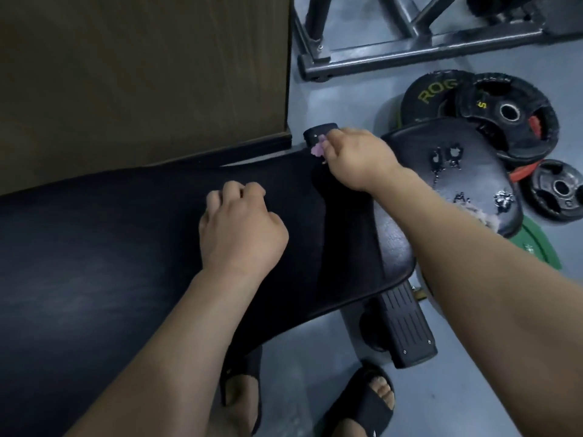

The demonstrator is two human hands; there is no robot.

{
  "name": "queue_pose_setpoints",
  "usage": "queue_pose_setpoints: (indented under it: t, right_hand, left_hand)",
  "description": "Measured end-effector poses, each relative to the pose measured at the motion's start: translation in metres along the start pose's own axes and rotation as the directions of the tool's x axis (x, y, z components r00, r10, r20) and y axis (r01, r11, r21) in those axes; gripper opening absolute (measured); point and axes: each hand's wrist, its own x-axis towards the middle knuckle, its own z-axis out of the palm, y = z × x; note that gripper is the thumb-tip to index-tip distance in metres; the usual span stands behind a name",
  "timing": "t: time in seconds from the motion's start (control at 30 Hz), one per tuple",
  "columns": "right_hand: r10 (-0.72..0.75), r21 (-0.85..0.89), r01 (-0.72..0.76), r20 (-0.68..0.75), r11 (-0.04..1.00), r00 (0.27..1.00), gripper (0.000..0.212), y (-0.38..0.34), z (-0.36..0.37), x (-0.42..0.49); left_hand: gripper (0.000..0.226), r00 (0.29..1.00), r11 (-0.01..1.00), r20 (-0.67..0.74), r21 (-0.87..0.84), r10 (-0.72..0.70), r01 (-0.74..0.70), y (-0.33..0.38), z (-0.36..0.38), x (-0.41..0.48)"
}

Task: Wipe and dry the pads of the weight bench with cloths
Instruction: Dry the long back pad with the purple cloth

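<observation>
bench pad (110, 247) had the left hand (239, 228) curled on it, couldn't tell if holding anything; right hand (356, 159) pinched a pink scrap (317, 149).

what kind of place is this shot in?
Most likely a gym weight room: a black padded bench, rubber weight plates piled on the floor beside it, and a steel rack frame behind them. The right hand pinches a pink cloth at the bench's end.
</observation>
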Motion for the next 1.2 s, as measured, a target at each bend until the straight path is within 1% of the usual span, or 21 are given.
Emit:
queue_pose_setpoints:
  t: [0.07, 0.13, 0.2, 0.23, 0.27, 0.33, 0.37, 0.43, 0.47, 0.5, 0.57, 0.63, 0.7, 0.77, 0.83, 0.9, 0.97, 1.07, 1.13, 1.2]
  right_hand:
    - [-0.020, -0.084, 0.027, 0.086, 0.996, 0.996, 0.042, -0.022, -0.007, 0.007]
    - [-0.105, -0.121, 0.126, 0.171, 0.985, 0.980, 0.044, -0.054, -0.011, 0.014]
    - [-0.196, -0.060, 0.218, 0.258, 0.974, 0.946, 0.043, -0.091, -0.007, 0.016]
    - [-0.238, -0.026, 0.254, 0.277, 0.967, 0.931, 0.042, -0.107, -0.002, 0.012]
    - [-0.272, -0.009, 0.284, 0.267, 0.959, 0.924, 0.041, -0.116, 0.003, 0.006]
    - [-0.300, -0.045, 0.313, 0.180, 0.949, 0.937, 0.041, -0.109, 0.007, -0.004]
    - [-0.265, -0.076, 0.277, 0.138, 0.958, 0.954, 0.043, -0.094, 0.005, -0.007]
    - [-0.103, -0.115, 0.111, 0.079, 0.987, 0.992, 0.045, -0.049, -0.003, -0.013]
    - [-0.017, -0.129, 0.024, 0.053, 0.991, 0.998, 0.046, -0.026, -0.008, -0.017]
    - [0.037, -0.149, -0.032, 0.028, 0.988, 0.999, 0.047, -0.008, -0.012, -0.024]
    - [0.054, -0.176, -0.052, 0.005, 0.983, 0.999, 0.053, 0.004, -0.011, -0.044]
    - [0.024, -0.221, -0.016, 0.032, 0.975, 0.999, 0.057, -0.008, 0.001, -0.073]
    - [-0.028, -0.217, 0.036, 0.039, 0.976, 0.999, 0.059, -0.025, 0.011, -0.109]
    - [-0.138, -0.204, 0.145, 0.048, 0.968, 0.989, 0.061, -0.042, 0.015, -0.152]
    - [-0.263, -0.261, 0.273, 0.071, 0.926, 0.962, 0.058, -0.047, 0.024, -0.195]
    - [-0.298, -0.266, 0.327, 0.143, 0.907, 0.944, 0.058, -0.040, 0.027, -0.227]
    - [-0.243, -0.224, 0.275, 0.162, 0.935, 0.956, 0.060, -0.023, 0.021, -0.234]
    - [-0.066, -0.199, 0.087, 0.110, 0.976, 0.992, 0.061, -0.010, 0.016, -0.213]
    - [0.019, -0.194, -0.005, 0.070, 0.981, 0.997, 0.057, -0.018, 0.017, -0.192]
    - [0.058, -0.178, -0.051, 0.035, 0.983, 0.998, 0.056, -0.037, 0.021, -0.176]
  left_hand:
    - [0.043, 0.999, 0.999, 0.016, 0.009, -0.032, 0.031, -0.012, -0.005, 0.002]
    - [0.042, 0.998, 0.998, 0.019, 0.016, -0.063, 0.063, -0.021, -0.011, 0.005]
    - [0.042, 0.995, 0.996, 0.042, 0.020, -0.092, 0.091, -0.026, -0.018, 0.007]
    - [0.043, 0.993, 0.995, 0.063, 0.019, -0.100, 0.099, -0.028, -0.020, 0.007]
    - [0.044, 0.991, 0.995, 0.085, 0.017, -0.103, 0.102, -0.030, -0.022, 0.006]
    - [0.045, 0.988, 0.995, 0.117, 0.013, -0.102, 0.101, -0.033, -0.024, 0.003]
    - [0.045, 0.987, 0.995, 0.129, 0.013, -0.097, 0.096, -0.034, -0.024, 0.002]
    - [0.047, 0.985, 0.997, 0.154, 0.017, -0.081, 0.079, -0.035, -0.023, -0.003]
    - [0.050, 0.983, 0.997, 0.170, 0.025, -0.070, 0.067, -0.035, -0.021, -0.004]
    - [0.054, 0.980, 0.998, 0.190, 0.040, -0.062, 0.056, -0.034, -0.019, -0.005]
    - [0.062, 0.972, 0.996, 0.226, 0.077, -0.057, 0.040, -0.033, -0.014, -0.004]
    - [0.065, 0.969, 0.996, 0.240, 0.084, -0.061, 0.042, -0.034, -0.012, -0.002]
    - [0.065, 0.971, 0.996, 0.231, 0.076, -0.064, 0.048, -0.034, -0.012, -0.001]
    - [0.065, 0.977, 0.996, 0.205, 0.078, -0.066, 0.051, -0.032, -0.011, -0.004]
    - [0.065, 0.987, 0.996, 0.149, 0.073, -0.063, 0.052, -0.030, -0.006, -0.009]
    - [0.066, 0.992, 0.997, 0.109, 0.060, -0.061, 0.055, -0.028, 0.000, -0.014]
    - [0.067, 0.993, 0.998, 0.101, 0.042, -0.057, 0.052, -0.028, 0.003, -0.018]
    - [0.065, 0.994, 1.000, 0.111, -0.011, -0.016, 0.017, -0.036, -0.005, -0.023]
    - [0.058, 0.993, 0.998, 0.121, -0.064, 0.007, 0.000, -0.046, -0.019, -0.026]
    - [0.051, 0.996, 0.997, 0.095, -0.072, -0.005, 0.012, -0.060, -0.038, -0.027]
